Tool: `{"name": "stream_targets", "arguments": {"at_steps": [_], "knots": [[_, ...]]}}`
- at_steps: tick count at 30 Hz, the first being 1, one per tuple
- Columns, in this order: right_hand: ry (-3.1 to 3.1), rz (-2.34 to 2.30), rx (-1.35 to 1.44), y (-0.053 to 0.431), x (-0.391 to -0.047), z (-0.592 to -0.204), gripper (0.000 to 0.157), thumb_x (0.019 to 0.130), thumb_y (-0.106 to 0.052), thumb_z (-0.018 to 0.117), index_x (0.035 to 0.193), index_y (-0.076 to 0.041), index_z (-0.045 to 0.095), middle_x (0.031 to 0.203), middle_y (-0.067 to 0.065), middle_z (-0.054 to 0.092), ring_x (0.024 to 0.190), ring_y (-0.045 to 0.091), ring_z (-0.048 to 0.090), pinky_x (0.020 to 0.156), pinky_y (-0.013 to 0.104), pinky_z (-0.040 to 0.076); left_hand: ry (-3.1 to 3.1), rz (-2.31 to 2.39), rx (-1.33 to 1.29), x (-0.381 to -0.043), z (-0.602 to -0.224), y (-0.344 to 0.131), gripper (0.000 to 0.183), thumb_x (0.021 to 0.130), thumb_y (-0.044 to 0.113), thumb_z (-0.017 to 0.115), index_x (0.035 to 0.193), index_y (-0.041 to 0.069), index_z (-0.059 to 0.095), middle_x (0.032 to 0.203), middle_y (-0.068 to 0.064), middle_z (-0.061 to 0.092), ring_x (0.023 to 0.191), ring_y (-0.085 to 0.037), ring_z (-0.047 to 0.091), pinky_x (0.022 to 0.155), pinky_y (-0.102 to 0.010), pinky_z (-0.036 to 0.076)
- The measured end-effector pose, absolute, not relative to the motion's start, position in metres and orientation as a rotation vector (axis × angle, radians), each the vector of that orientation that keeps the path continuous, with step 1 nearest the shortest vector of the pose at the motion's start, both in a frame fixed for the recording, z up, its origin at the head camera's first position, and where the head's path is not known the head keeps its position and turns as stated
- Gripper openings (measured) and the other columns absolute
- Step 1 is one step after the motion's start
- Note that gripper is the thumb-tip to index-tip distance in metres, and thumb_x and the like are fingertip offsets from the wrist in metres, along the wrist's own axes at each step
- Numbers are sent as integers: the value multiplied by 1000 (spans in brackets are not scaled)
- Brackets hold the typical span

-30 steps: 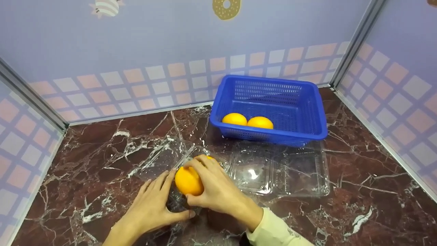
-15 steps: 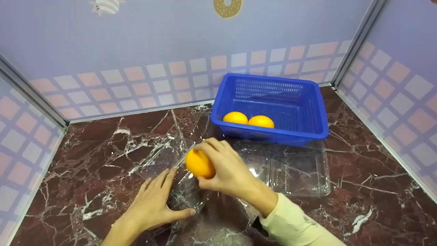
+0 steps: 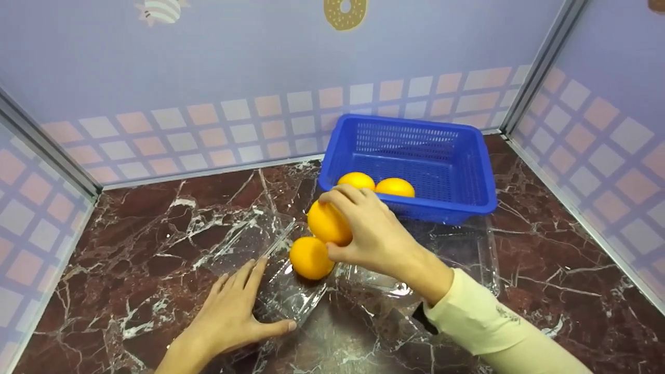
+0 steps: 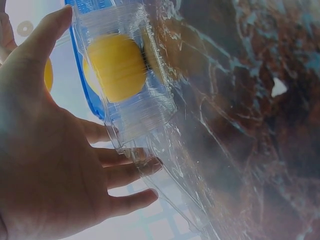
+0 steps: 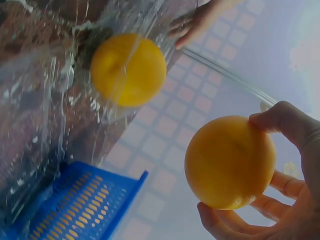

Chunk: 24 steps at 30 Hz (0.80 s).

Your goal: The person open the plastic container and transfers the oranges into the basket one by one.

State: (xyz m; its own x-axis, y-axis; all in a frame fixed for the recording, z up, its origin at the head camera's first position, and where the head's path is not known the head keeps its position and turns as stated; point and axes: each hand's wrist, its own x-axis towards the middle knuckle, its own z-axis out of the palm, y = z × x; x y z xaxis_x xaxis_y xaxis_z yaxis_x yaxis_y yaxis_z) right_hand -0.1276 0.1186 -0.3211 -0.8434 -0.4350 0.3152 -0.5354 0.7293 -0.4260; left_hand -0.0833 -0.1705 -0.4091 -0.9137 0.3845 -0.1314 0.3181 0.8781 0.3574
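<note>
My right hand [image 3: 379, 236] grips an orange [image 3: 328, 222] between thumb and curled fingers. In the right wrist view that held orange [image 5: 230, 162] is off the table, apart from the other fruit. Another orange [image 3: 310, 258] lies in one half of an open clear plastic clamshell box [image 3: 286, 296]; its lid half [image 3: 241, 244] spreads out behind. Beside this box rests my left hand [image 3: 228, 311], fingers extended and thumb apart. The left wrist view has its fingers [image 4: 127, 175] touching the clear plastic at the hinge side.
A blue perforated basket [image 3: 483, 176] stands at the back right, with an orange [image 3: 356, 179] and a second orange [image 3: 396, 186] inside. In front of it lies another open clear box [image 3: 462, 254], partly behind my right arm. Patterned walls [image 3: 208, 62] border the marble-look table [image 3: 140, 270].
My right hand has carried its orange away from the clear box, rightward and back toward the basket. This uncovers the orange inside the box. The left hand has stayed in place.
</note>
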Motion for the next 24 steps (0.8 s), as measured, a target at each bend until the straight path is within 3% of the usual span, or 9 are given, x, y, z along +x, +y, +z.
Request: {"name": "stream_targets", "arguments": {"at_steps": [10,18,24], "knots": [[-2737,755,754,130,-134,-305,70,76,-24,90,140,-14,61,141,3,60,120,27,55,100,43,56,2857,504,529,-82,-410,-170,140,72,94,66,168,3,21,168,-30,31,155,-46,34,127,-70,20],[-2777,732,701,142,-140,-283,71,79,-23,88,143,-16,59,145,2,58,125,26,52,111,58,46,2833,515,522,-83,-411,-167,140,72,92,68,168,2,20,169,-29,30,156,-45,31,127,-70,18],[-2738,759,679,154,-149,-268,68,80,-21,87,142,-12,59,142,5,59,123,28,52,114,62,42,2849,510,517,-83,-411,-170,140,71,94,66,168,3,21,168,-30,31,156,-46,33,127,-70,19]]}}
